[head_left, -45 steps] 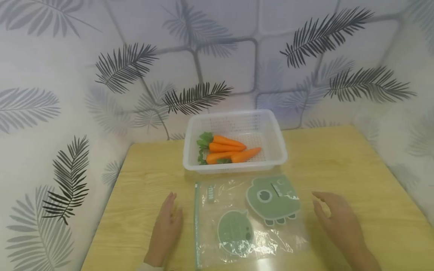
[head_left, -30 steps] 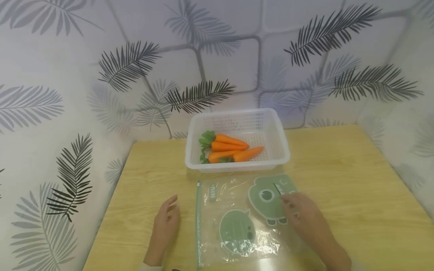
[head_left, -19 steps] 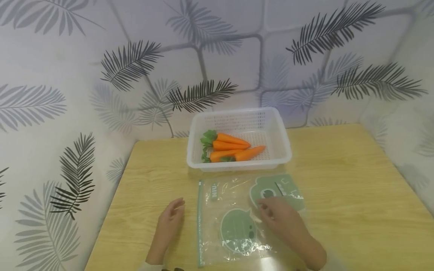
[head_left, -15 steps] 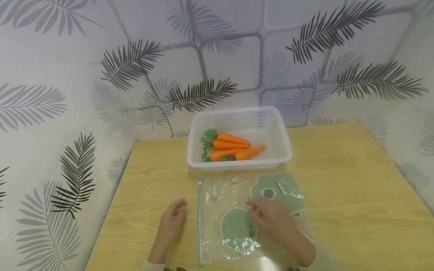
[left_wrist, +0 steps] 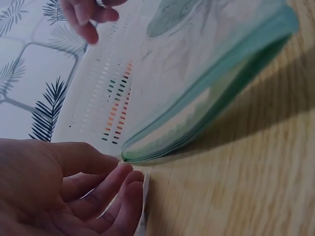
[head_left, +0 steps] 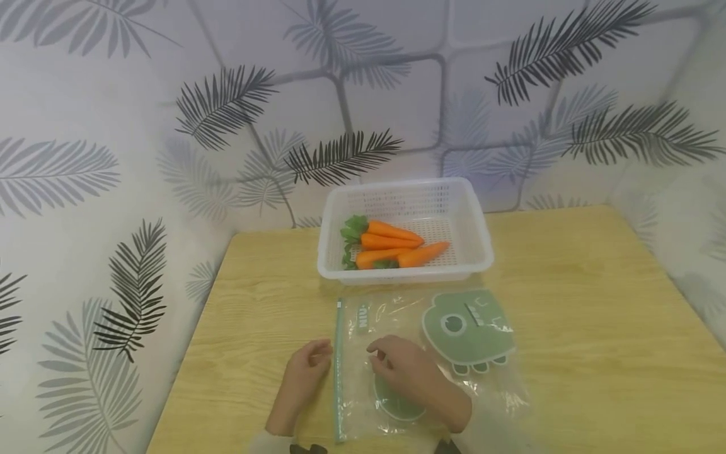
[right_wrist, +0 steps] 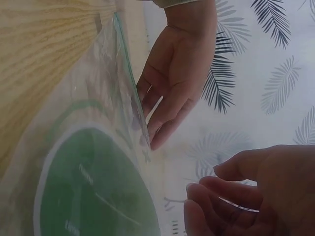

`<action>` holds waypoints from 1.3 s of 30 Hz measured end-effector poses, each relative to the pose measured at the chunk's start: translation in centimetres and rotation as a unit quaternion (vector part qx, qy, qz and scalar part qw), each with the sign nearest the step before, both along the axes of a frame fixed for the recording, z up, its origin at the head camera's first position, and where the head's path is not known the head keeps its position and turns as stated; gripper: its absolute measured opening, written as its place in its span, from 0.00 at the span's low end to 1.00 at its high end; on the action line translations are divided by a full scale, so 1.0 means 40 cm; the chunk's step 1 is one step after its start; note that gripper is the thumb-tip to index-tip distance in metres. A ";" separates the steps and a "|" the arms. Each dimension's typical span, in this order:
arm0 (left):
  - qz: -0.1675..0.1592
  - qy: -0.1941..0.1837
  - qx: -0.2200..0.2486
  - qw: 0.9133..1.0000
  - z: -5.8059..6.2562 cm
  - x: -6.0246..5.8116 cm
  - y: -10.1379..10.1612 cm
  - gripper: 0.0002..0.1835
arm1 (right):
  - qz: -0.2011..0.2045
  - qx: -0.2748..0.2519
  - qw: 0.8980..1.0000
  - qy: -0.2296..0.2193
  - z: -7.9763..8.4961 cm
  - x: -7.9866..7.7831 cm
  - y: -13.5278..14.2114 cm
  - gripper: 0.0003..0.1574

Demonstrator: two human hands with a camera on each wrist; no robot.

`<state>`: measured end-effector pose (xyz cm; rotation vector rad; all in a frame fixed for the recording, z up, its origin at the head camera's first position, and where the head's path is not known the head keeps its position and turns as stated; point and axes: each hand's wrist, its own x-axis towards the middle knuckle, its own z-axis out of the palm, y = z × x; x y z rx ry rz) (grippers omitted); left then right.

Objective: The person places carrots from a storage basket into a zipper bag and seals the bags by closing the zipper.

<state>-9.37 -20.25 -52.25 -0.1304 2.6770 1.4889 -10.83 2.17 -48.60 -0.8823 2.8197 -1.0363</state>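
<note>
Zip bag (head_left: 416, 318): it lies flat on the worktop (head_left: 266, 277), near side of the white basket (head_left: 405, 273), which holds 4 carrots (head_left: 422, 255). The bag looks longer left to right. Its green closure strip (head_left: 338, 394) makes the left edge and runs near to far.

Left hand (head_left: 305, 373): I have it on the worktop side, left of the strip and just beside it. My left fingers are bent loosely, grasping nothing. From the left wrist the thumb and index tips line up with the strip's far corner; whether they touch the film I cannot tell.

Right hand (head_left: 409, 369): it is over the bag, right of the strip, fingers also loosely bent and grasping nothing. It covers part of the 1 round green print; contact with the film is unclear.

Key relation, my judgement: the strip sits between my 2 hands, crosswise to the line joining them. The left is nearer; the right has a short leftward gap to cross. Closing on the strip calls for pinching across its narrow width.
</note>
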 end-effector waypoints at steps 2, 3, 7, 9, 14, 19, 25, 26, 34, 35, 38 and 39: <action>-0.006 0.004 -0.007 1.000 -0.005 -0.001 0.002 0.17 | 0.008 -0.014 1.000 0.003 -0.006 -0.001 -0.015 0.11; -0.007 0.004 -0.010 1.000 -0.007 -0.001 0.003 0.17 | 0.009 -0.017 1.000 0.004 -0.010 -0.002 -0.022 0.11; -0.021 0.009 -0.005 1.000 -0.010 -0.001 0.007 0.15 | 0.009 -0.022 1.000 -0.008 -0.031 -0.008 -0.047 0.11; -0.030 0.008 -0.005 1.000 -0.012 0.000 0.009 0.14 | 0.006 -0.018 1.000 -0.019 -0.043 -0.010 -0.057 0.12; -0.050 0.008 -0.013 0.999 -0.013 0.001 0.014 0.12 | -0.002 -0.020 0.999 -0.047 -0.055 -0.012 -0.072 0.09; -0.053 -0.008 -0.025 0.998 -0.012 0.005 0.024 0.11 | -0.011 -0.004 0.997 -0.072 -0.061 -0.012 -0.083 0.08; -0.070 -0.013 -0.018 0.997 -0.007 0.007 0.036 0.14 | -0.013 -0.004 0.996 -0.091 -0.070 -0.013 -0.085 0.14; -0.074 -0.009 -0.017 0.997 -0.006 0.007 0.038 0.16 | -0.015 -0.007 0.995 -0.096 -0.072 -0.013 -0.083 0.16; -0.079 0.018 -0.009 0.997 -0.005 0.006 0.054 0.17 | -0.014 -0.032 0.994 -0.106 -0.079 -0.023 -0.071 0.24; -0.077 0.020 -0.009 0.997 -0.004 0.006 0.056 0.17 | -0.010 -0.036 0.994 -0.105 -0.078 -0.023 -0.069 0.24; -0.074 0.028 0.002 0.997 -0.005 0.005 0.061 0.17 | -0.003 -0.047 0.993 -0.107 -0.079 -0.026 -0.066 0.23; -0.076 0.033 0.007 0.997 0.006 0.008 0.067 0.16 | -0.004 -0.049 0.993 -0.108 -0.075 -0.025 -0.065 0.22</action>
